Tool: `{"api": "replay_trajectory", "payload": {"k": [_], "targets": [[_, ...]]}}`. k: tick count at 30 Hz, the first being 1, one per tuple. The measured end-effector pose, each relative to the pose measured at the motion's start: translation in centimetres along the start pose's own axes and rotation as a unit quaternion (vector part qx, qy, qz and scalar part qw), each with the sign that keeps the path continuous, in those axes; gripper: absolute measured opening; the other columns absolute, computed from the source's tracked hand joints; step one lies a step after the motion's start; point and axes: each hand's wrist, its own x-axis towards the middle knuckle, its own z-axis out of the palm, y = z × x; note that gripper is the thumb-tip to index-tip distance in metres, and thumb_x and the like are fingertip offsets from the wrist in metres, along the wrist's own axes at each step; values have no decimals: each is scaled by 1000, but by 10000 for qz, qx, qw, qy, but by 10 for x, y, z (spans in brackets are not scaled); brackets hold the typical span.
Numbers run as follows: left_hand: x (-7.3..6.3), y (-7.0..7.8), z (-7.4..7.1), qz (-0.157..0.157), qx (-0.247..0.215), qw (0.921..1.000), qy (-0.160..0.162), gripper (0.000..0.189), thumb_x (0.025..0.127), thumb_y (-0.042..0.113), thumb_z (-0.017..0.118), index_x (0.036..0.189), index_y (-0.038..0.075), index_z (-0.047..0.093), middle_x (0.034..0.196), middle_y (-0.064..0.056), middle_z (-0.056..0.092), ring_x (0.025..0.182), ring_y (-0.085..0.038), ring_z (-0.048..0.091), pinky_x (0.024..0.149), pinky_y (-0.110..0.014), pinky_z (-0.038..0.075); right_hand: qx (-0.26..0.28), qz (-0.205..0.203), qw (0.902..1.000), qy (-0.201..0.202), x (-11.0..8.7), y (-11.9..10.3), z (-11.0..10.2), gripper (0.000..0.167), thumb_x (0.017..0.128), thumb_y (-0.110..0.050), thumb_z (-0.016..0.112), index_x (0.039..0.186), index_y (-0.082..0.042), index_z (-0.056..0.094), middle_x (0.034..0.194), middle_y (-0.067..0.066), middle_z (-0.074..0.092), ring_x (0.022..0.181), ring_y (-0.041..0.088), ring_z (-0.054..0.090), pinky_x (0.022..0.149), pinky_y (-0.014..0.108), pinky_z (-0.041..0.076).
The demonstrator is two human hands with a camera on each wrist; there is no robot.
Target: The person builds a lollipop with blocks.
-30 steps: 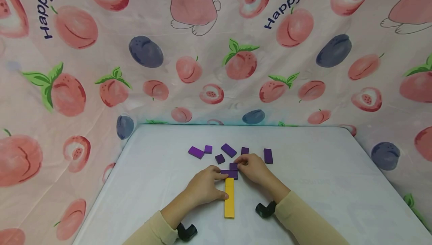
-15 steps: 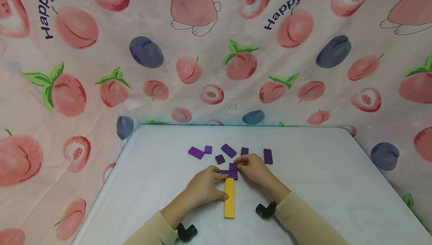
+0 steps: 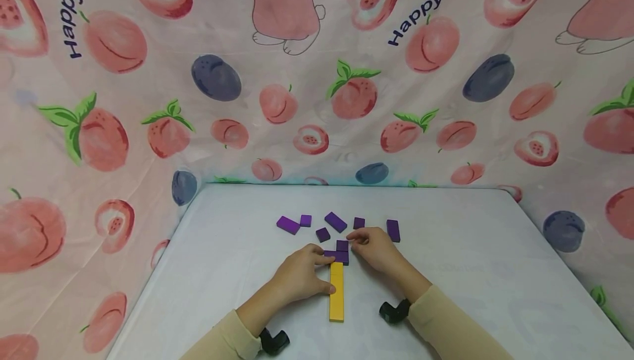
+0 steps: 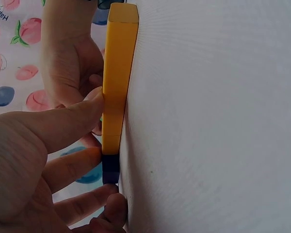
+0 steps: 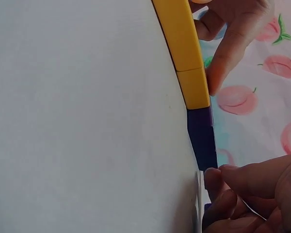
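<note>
Yellow blocks (image 3: 337,299) lie end to end in an upright strip at the table's middle, a seam showing near the far end. Across that end lies a purple rectangular block (image 3: 342,257), with a small purple square block (image 3: 342,245) against its far right side. My left hand (image 3: 299,274) rests its thumb (image 4: 94,99) on the yellow strip, while its forefinger touches the purple rectangle. Just right of the small square is my right hand (image 3: 373,247), fingers loosely bent. Its thumb and fingertips (image 5: 228,170) are close together by the purple end, with nothing seen between them.
Beyond the hands lie several loose purple blocks: a rectangle (image 3: 288,225) at left, a square (image 3: 323,234) nearer, and another rectangle (image 3: 393,230) at right. A fruit-print cloth (image 3: 317,101) hangs behind the white table (image 3: 238,211). Black wrist cameras (image 3: 393,312) sit low at both wrists.
My right hand has drawn slightly right, its fingertips coming away from the small purple square block. My left hand and the blocks stay where they were.
</note>
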Motion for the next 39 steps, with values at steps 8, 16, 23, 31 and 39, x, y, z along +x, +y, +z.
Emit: {"api": "replay_trajectory", "payload": {"k": [8,16,23,31,39], "targets": [[-1,2,-1,-66,-4,10000,1,68,75,49,97,137,32,75,146,-3,66,134,-34,63,111,-58,52,17,122,9999,56,-4,5,-8,22,98,-7,74,117,-16,81,99,-1,76,91,16,64,88,37,57],[-1,2,0,-73,-11,10000,9,68,76,48,97,137,31,75,146,-3,66,134,-34,63,112,-58,52,84,265,9996,89,-8,9,-18,27,97,-9,75,123,-16,79,99,1,74,93,20,63,85,35,58],[0,0,2,-52,19,10000,51,67,75,48,97,136,32,76,145,-2,66,133,-33,63,111,-57,52,120,455,9988,138,-9,14,-28,31,97,-11,75,127,-15,77,99,3,72,92,21,62,79,29,56],[0,1,2,-33,14,10000,65,67,75,47,98,136,32,76,145,-2,66,134,-33,63,111,-57,52,234,397,9988,190,-14,18,-37,37,94,-7,76,131,-10,74,97,5,71,85,21,61,71,27,54],[-1,1,1,-14,30,10000,65,68,74,46,98,136,31,76,145,-4,66,134,-35,63,112,-58,51,188,179,9993,263,-14,26,-46,40,92,-4,76,132,-5,73,93,5,70,84,20,59,70,27,51]]}}
